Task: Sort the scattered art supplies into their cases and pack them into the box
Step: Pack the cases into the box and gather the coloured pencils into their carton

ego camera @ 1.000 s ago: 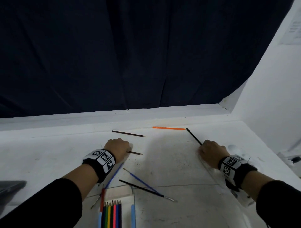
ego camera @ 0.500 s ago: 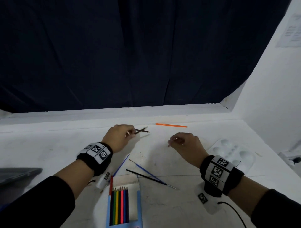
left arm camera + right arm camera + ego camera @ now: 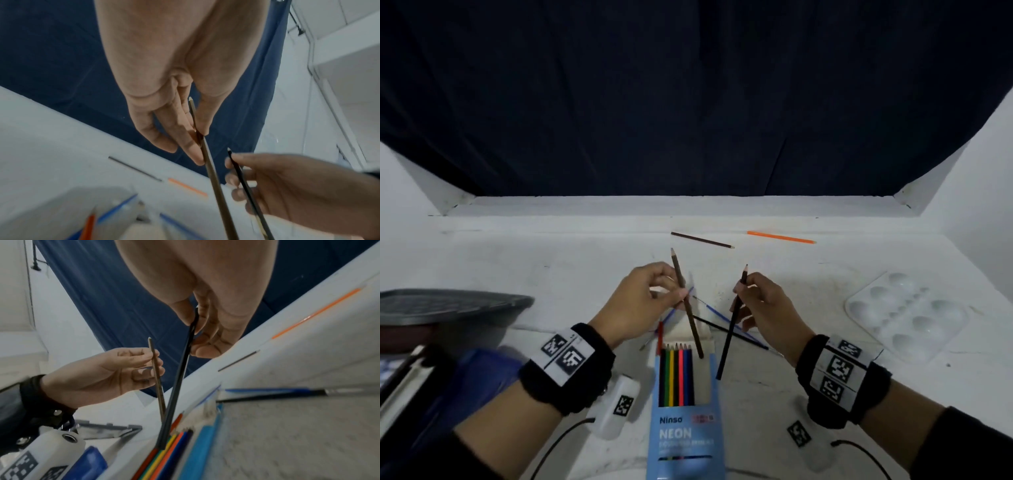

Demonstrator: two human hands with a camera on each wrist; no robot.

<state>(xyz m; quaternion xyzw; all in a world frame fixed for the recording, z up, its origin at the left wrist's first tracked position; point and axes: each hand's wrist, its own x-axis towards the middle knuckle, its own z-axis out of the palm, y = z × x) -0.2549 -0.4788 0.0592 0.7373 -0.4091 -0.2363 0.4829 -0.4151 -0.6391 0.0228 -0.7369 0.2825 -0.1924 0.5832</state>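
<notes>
Blue pencil case (image 3: 685, 435), orange pencil (image 3: 780, 237), white palette (image 3: 904, 315) (black-and-white checkered wristbands (image 3: 565, 356)).

You are at a staged recording booth, not a lived-in room: a bare white table (image 3: 551, 260) boxed in by white side walls (image 3: 983, 192), with a dark curtain (image 3: 688, 96) hung as the backdrop. Coded marker bands (image 3: 565, 356) on both wrists and trailing cables (image 3: 558, 442) mark it as a data-capture setup.
</notes>
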